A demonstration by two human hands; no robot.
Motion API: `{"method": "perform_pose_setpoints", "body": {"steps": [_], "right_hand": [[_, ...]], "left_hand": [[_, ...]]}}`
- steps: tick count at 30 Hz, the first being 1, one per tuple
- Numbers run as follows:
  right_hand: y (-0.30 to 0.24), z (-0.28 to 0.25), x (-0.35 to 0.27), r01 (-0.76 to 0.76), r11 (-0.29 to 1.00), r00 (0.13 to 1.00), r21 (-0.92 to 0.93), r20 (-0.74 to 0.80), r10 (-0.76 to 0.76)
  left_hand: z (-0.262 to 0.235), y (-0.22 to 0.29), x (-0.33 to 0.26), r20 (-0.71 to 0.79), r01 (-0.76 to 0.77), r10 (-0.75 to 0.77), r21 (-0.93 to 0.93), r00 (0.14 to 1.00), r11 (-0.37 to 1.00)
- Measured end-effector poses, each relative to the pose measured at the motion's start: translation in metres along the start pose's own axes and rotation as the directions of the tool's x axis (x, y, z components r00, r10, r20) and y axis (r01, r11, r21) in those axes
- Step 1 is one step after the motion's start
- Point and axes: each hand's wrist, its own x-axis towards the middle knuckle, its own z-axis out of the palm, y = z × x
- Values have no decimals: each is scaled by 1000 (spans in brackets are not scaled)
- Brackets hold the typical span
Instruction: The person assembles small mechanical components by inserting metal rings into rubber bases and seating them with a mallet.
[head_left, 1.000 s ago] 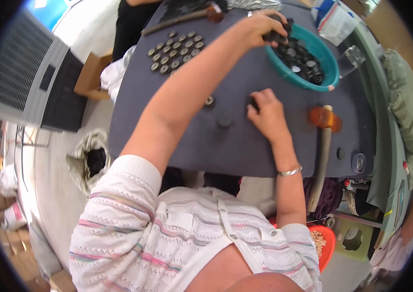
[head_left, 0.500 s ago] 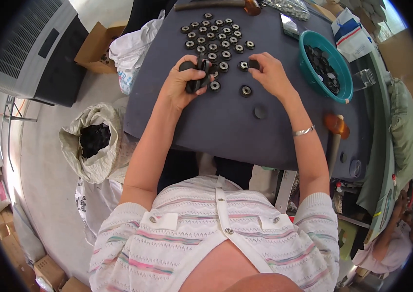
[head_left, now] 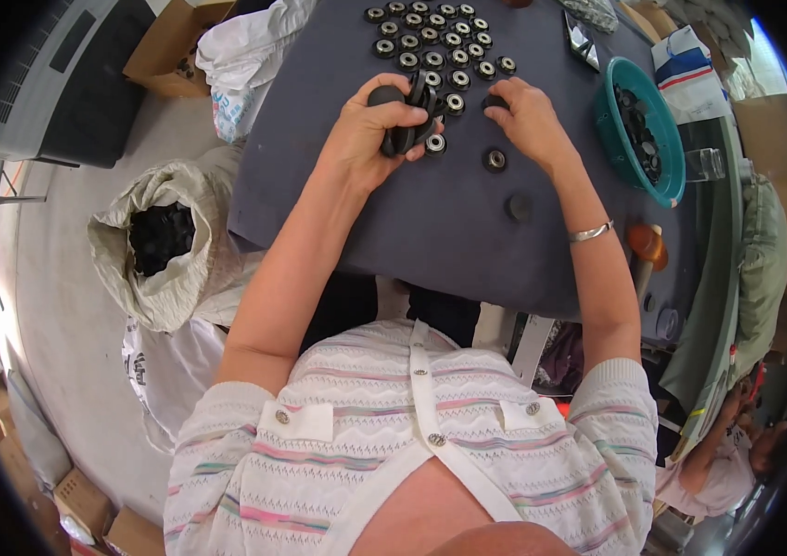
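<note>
My left hand (head_left: 370, 130) is wrapped around a bunch of black round caps (head_left: 400, 139), stacked on edge. It is above the near end of a group of black rollers (head_left: 458, 57) with silver metal centres. Fingers pinched, my right hand (head_left: 525, 120) holds a single black cap (head_left: 494, 101) low over the table, where a roller stood; that roller is now hidden. One roller (head_left: 495, 160) sits apart, nearer to me, and another roller (head_left: 435, 145) is just beside my left fingers. A loose black cap (head_left: 518, 207) lies on the table near my right wrist.
A teal basin (head_left: 678, 176) of black caps stands on the grey-covered table (head_left: 310, 139), at the right. Nearby are a clear glass jar (head_left: 706, 164) and an amber-headed mallet (head_left: 646, 246). An open sack (head_left: 213, 264) of black parts stands left of the table. Another person (head_left: 709, 473) is at far right.
My right hand has moved its cap from beside a roller to over that spot, covering the roller. My left hand still holds its bunch. The whole view has shifted slightly.
</note>
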Motion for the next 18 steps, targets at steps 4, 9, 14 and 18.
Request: {"method": "perform_pose_setpoints", "body": {"steps": [4,9,14,18], "right_hand": [[-4,-2,-2,-58,996,998,-73,31,60],[22,-18,-37,-184,964,983,-189,-29,182],[-53,-28,-41,-146,875,975,462,-82,206],[-77,-14,-36,-216,517,970,828,122,209]], "left_hand": [[-5,1,0,-21,8,-8,-21,1000,1000],[6,-1,-4,9,98,-99,44,995,994],[0,-2,-6,83,109,-111,27,990,994],[-4,-5,-3,219,100,-88,-42,972,994]]}}
